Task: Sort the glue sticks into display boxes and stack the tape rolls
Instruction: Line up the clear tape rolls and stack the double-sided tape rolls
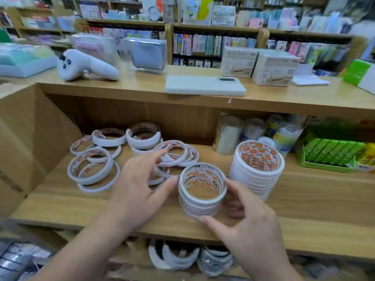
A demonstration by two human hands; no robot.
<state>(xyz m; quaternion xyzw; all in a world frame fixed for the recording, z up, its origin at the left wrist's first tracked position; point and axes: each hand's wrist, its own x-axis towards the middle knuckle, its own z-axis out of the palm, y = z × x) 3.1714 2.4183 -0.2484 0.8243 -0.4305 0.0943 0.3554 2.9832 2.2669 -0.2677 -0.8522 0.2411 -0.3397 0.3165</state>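
A short stack of white tape rolls [199,201] stands near the front of the wooden shelf [314,201]. My right hand [247,222] curls round its right and front side, thumb and fingers touching it. My left hand [140,189] is spread with straight fingers; its thumb tip touches the stack's left side and its index finger points at the loose tape rolls [174,153]. A taller stack of tape rolls [256,169] stands to the right. More loose rolls [91,167] lie scattered on the left. A green display box of glue sticks [328,155] sits at far right.
A cardboard box wall [26,142] closes the shelf's left side. Wrapped clear tape packs [229,134] stand at the back. On the counter above lie a white phone [205,86], a white controller [85,65] and white cartons [274,67]. Bagged goods fill the shelf below.
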